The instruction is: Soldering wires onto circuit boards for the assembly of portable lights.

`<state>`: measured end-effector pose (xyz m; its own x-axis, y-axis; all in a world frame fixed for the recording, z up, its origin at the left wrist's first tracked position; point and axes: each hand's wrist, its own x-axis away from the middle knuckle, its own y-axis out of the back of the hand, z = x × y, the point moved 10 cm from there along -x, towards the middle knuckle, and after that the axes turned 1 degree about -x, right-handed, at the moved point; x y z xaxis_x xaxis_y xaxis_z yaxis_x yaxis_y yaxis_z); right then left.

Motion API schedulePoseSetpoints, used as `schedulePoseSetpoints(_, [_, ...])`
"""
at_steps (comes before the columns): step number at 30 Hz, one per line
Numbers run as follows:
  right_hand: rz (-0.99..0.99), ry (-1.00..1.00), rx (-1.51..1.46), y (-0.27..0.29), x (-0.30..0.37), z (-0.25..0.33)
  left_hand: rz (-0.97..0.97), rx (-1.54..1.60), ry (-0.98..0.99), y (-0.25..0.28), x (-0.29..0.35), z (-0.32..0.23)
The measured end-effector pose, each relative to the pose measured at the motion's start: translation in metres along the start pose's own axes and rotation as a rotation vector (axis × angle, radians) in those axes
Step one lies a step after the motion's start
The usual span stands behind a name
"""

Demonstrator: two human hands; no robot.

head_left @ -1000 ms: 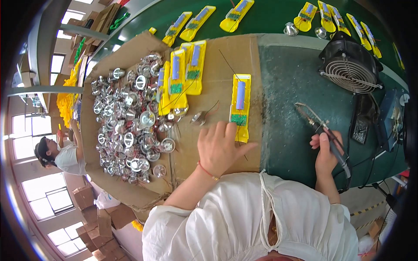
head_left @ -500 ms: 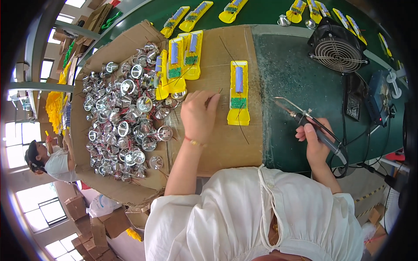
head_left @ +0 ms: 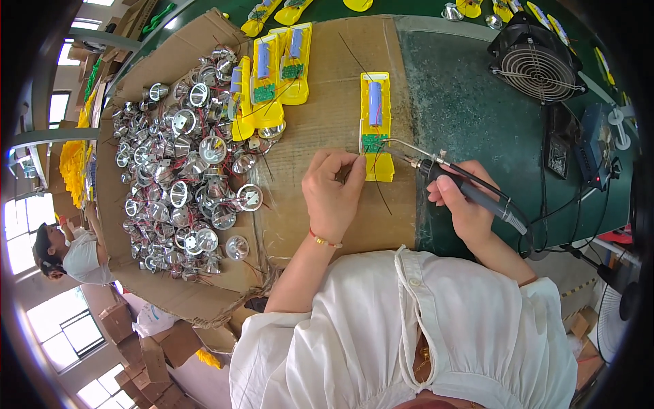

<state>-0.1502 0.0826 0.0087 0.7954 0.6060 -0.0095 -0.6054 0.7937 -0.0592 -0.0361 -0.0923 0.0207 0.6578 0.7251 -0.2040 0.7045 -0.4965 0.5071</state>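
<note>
My left hand [head_left: 334, 194] is closed in a pinch at the lower left edge of a yellow casing [head_left: 379, 167], with a thin wire at its fingertips. The casing lies on the cardboard and carries a blue cylindrical battery [head_left: 375, 103] and a small green circuit board [head_left: 373, 142]. My right hand [head_left: 466, 208] grips a soldering iron [head_left: 470, 193] with a thin curved metal tube along it. The tube's end reaches the circuit board; whether it touches cannot be made out. A thin dark wire trails from the board down over the cardboard.
A cardboard box [head_left: 184, 303] of silvery reflector cups [head_left: 212, 150] stands at left. Several yellow casings [head_left: 295, 88] lie beside it, more along the far edge. A black fan [head_left: 538, 65] and blue soldering station [head_left: 594, 146] stand at right. Another person [head_left: 82, 252] is at far left.
My left hand has moved right to the casing's edge with the wire. My right hand has brought the soldering iron left, to the circuit board. The whole view has shifted slightly.
</note>
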Motion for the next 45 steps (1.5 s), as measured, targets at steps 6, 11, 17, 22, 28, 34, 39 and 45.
schedulePoseSetpoints(6, [-0.018, -0.034, -0.037, -0.003, -0.005, -0.005, 0.001, -0.01, -0.006, -0.004, -0.001, 0.001])
schedulePoseSetpoints(11, [0.026, -0.143, -0.048, -0.007, -0.01, -0.014, -0.008, -0.005, 0.013, -0.003, -0.001, 0.008])
schedulePoseSetpoints(17, [-0.032, -0.042, -0.013, -0.005, -0.004, 0.002, -0.026, 0.007, 0.012, -0.001, -0.003, 0.008])
schedulePoseSetpoints(22, [-0.023, 0.016, 0.015, 0.005, 0.0, 0.01, 0.007, 0.015, 0.032, -0.003, -0.003, 0.007])
schedulePoseSetpoints(28, [-0.027, -0.016, -0.009, 0.01, 0.003, 0.002, 0.002, -0.01, 0.047, -0.003, -0.002, 0.009])
schedulePoseSetpoints(34, [-0.041, -0.014, -0.039, 0.014, 0.004, 0.0, -0.092, 0.189, 0.08, 0.0, 0.0, 0.015])
schedulePoseSetpoints(39, [-0.026, -0.047, 0.016, 0.006, 0.0, -0.001, 0.053, 0.033, -0.047, -0.009, 0.0, -0.003])
schedulePoseSetpoints(45, [-0.002, -0.082, -0.025, 0.003, -0.001, -0.007, 0.089, 0.007, -0.03, -0.012, 0.0, -0.001])
